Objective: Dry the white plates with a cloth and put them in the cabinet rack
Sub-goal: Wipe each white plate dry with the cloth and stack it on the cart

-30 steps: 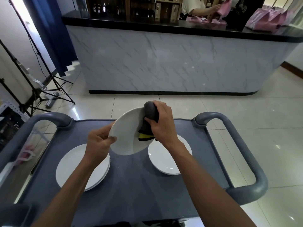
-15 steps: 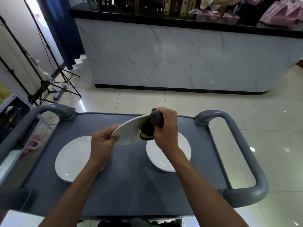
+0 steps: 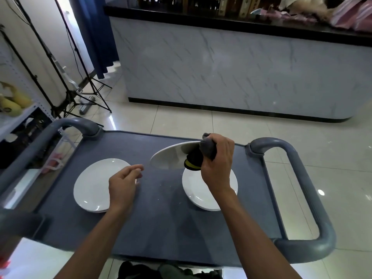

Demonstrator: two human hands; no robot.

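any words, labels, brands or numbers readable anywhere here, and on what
None can be read.
Bottles and boxes on the dark shelf behind the marble-fronted counter: labels are there, but too small and blurred to read.
Pink bags on the black countertop: no legible print.
White round plates, dark grey cloth with a yellow band and grey plastic cart: no text visible.

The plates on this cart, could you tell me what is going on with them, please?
A person is drying white plates at a grey cart. The right hand grips a dark cloth clamped over the rim of a raised plate. The left hand hovers just off that plate's near edge, fingers loosely curled. Two stacks wait on the cart: the left stack and the right stack.
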